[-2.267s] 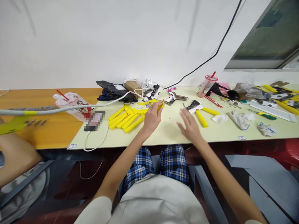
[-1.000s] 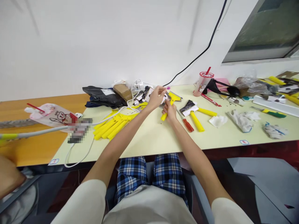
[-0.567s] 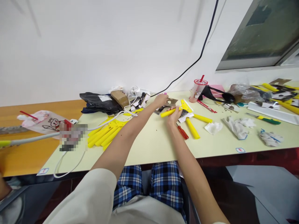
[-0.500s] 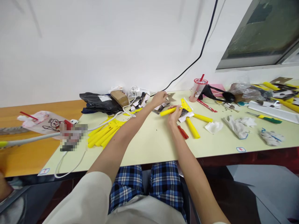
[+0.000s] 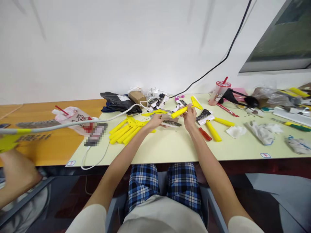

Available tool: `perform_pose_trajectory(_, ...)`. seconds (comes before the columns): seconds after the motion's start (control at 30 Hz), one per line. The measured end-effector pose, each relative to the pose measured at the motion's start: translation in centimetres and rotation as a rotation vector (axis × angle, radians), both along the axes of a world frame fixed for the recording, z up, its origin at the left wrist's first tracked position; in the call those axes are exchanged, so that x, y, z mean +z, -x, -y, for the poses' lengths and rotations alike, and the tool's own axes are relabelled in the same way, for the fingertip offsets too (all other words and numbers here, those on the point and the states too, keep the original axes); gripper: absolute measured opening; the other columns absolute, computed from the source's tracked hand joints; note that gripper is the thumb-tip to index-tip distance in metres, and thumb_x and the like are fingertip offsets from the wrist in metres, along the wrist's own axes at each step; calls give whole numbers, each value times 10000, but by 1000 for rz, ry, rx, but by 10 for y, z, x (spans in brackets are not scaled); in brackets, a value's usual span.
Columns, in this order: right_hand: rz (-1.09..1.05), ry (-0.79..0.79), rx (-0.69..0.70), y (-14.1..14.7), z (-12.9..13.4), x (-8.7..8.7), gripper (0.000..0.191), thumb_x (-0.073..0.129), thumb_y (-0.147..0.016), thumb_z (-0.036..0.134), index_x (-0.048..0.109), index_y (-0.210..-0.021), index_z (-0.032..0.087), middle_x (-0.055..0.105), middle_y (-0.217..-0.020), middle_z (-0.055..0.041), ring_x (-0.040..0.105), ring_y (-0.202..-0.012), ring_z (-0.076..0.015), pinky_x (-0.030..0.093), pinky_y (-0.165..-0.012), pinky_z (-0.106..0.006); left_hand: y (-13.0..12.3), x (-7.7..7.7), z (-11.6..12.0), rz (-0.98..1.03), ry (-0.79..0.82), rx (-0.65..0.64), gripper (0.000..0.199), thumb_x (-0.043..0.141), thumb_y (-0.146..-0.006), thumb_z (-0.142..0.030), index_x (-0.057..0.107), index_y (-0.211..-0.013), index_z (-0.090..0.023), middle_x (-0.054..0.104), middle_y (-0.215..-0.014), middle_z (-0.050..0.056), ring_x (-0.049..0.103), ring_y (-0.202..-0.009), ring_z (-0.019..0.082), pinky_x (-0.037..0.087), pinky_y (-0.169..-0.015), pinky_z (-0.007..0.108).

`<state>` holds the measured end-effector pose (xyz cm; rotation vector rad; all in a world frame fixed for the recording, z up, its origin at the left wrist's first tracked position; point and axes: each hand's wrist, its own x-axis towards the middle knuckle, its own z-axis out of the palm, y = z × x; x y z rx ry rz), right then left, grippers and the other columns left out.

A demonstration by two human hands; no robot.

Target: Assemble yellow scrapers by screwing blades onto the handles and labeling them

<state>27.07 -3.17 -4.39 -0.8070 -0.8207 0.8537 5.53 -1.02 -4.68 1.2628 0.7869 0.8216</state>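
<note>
My right hand is closed round a yellow scraper, its handle pointing left and its wide yellow head up and to the right. My left hand pinches the left end of a brown cardboard packaging sleeve with a black printed edge, low over the table. The sleeve lies just left of my right hand, apart from the scraper. Beside my right wrist are two more yellow-handled scrapers, one handle pointing towards me, with a black-and-white card on their heads. Left of my left hand lies a pile of yellow handles.
A red-handled screwdriver lies near my right forearm. A drink cup stands at the back right. A white cable crosses the left side above a phone. Another person's arm shows at far left.
My left hand has come back towards me from the rear of the table, bringing the cardboard sleeve. My right hand has lifted the scraper off the other two. The view has turned left.
</note>
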Motion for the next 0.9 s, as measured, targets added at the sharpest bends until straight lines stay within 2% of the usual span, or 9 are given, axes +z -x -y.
perform_pose_trajectory(0.07,125,6,22,3,5,-1,589,760,-913,824,580,-992,269,755,-865,16,617,-608,-136,535,-581,-273,0,-3,8,110,94,7,293,982,-794,-316,840,-994,-157,842,-1099,136,806,-966,258,715,-852,409)
perform_pose_trajectory(0.2,276,21,-61,6,10,-6,554,741,-932,797,595,-1019,270,752,-874,19,700,-761,-179,605,-729,-299,1,-3,17,329,178,-13,380,900,-925,-504,844,-1116,-179,837,-1226,149,794,-1169,274,673,-1060,431)
perform_pose_trajectory(0.27,284,27,-83,5,8,-8,544,734,-938,789,607,-1009,265,747,-874,20,681,-738,-169,599,-722,-294,3,-3,19,397,171,-68,462,868,-945,-578,838,-1187,-186,814,-1327,154,764,-1271,280,630,-1139,421)
perform_pose_trajectory(0.33,283,31,-91,3,5,-9,534,746,-934,777,615,-976,261,739,-862,24,639,-684,-148,578,-684,-279,5,-4,20,397,144,-80,468,908,-915,-553,832,-1198,-189,805,-1353,143,755,-1285,269,587,-1187,415)
perform_pose_trajectory(0.4,285,34,-94,2,4,-10,529,764,-925,765,616,-943,258,735,-852,23,617,-663,-136,566,-668,-267,5,-7,20,356,135,-27,475,1001,-831,-427,819,-1203,-194,810,-1326,122,772,-1218,242,557,-1202,414)
perform_pose_trajectory(0.5,295,37,-96,3,2,-11,521,780,-919,749,630,-926,250,745,-846,8,626,-675,-136,566,-668,-266,5,-13,21,273,123,34,660,1074,-684,-236,790,-1279,-203,810,-1316,110,780,-1156,230,534,-1196,427)
perform_pose_trajectory(0.7,262,51,-90,3,0,-13,542,795,-903,761,641,-937,243,774,-861,-6,653,-678,-139,586,-686,-279,9,-13,19,295,-20,-67,691,1059,-668,-236,804,-1309,-203,758,-1456,121,729,-1314,279,510,-1206,400)
perform_pose_trajectory(0.8,197,67,-104,2,-1,-13,548,828,-883,760,646,-927,245,763,-839,4,657,-669,-142,615,-708,-294,7,-16,14,327,-79,-12,764,1065,-568,-129,801,-1279,-219,785,-1391,90,734,-1295,251,502,-1217,383)
perform_pose_trajectory(0.9,150,76,-81,3,-2,-13,562,872,-846,755,656,-938,245,768,-856,2,675,-686,-146,640,-735,-304,4,-25,10,241,-153,137,539,1034,-635,-153,809,-1123,-196,827,-1168,80,766,-1131,233,547,-1131,376)
